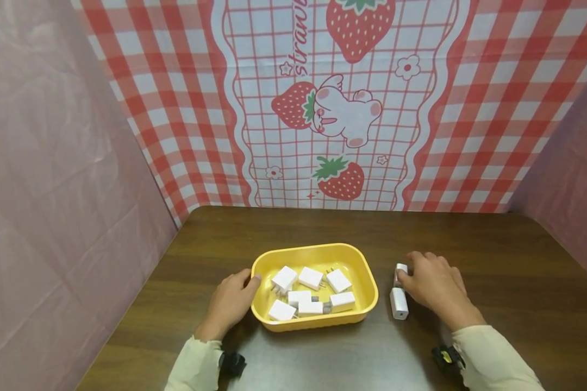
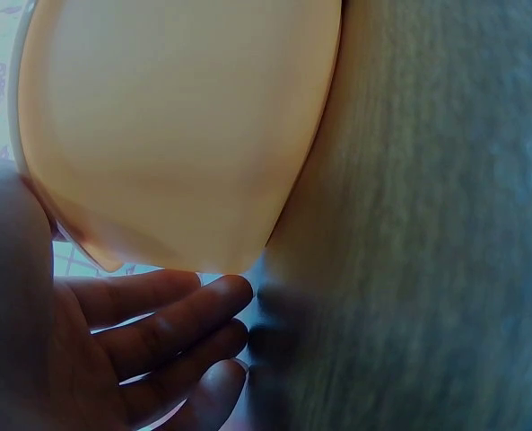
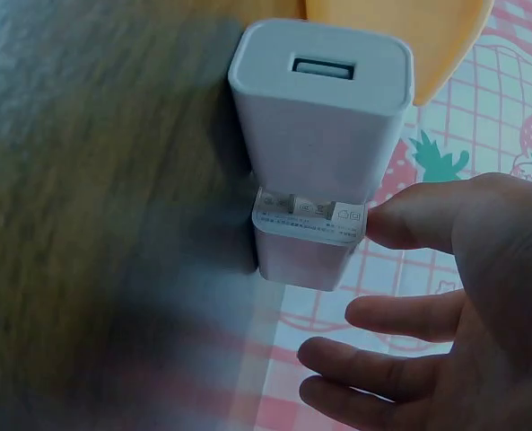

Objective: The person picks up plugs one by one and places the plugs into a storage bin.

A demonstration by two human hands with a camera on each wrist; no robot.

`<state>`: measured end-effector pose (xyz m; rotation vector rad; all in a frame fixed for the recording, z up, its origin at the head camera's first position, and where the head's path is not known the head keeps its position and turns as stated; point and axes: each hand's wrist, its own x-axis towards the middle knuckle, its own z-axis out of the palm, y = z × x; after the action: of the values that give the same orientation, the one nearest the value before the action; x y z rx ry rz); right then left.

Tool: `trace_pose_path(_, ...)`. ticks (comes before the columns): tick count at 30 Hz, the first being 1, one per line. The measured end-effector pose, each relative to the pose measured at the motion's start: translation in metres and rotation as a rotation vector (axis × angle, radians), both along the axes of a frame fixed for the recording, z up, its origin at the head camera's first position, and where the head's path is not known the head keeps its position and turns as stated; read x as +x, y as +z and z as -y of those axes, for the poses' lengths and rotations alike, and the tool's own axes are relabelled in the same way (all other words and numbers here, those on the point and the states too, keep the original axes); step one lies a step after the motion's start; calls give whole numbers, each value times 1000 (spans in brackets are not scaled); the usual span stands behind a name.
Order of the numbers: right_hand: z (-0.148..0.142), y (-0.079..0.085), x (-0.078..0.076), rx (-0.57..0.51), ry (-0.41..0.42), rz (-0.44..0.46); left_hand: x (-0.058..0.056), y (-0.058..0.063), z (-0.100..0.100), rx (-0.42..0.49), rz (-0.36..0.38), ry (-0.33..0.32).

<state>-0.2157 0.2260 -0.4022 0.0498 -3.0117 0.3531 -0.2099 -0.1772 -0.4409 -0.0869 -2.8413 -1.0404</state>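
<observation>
In the head view, a yellow plastic basket [image 1: 367, 260] holds several white charger plugs [image 1: 311, 278] lying at different angles. My left hand [image 1: 230, 301] is at its left end, thumb over the rim and fingers against the outside wall [image 2: 176, 180]. To the right of the basket, two white chargers stand in a line on the table. The nearer charger [image 3: 324, 117] shows a USB port. Behind it, the farther charger [image 3: 306, 247] bears small print. My right hand [image 1: 435, 285] is beside the farther one, thumb at its side, other fingers extended and apart from it.
The brown wooden table [image 1: 215, 233] reaches back to a red-and-white checked cloth [image 1: 186, 108] with strawberry prints. Pink fabric [image 1: 68, 190] hangs at both sides. Dark wrist cameras [image 1: 232, 365] sit at both wrists.
</observation>
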Motion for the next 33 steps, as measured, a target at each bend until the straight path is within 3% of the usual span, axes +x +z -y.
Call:
trace_pose_path(11,4,-3,-4,-19,17,134,0,-1,0,5,-1,0)
trace_pose_path(18,12,-9,-2,-25,66,84,0,0,0,0,-2,5)
trace_pose_path(26,13,-9,-3,-11,40,111,-1,-1,0,-16,-20,3)
trace_pose_path(33,12,-12,-3,-25,41,74,-1,0,0,-11,-7,9)
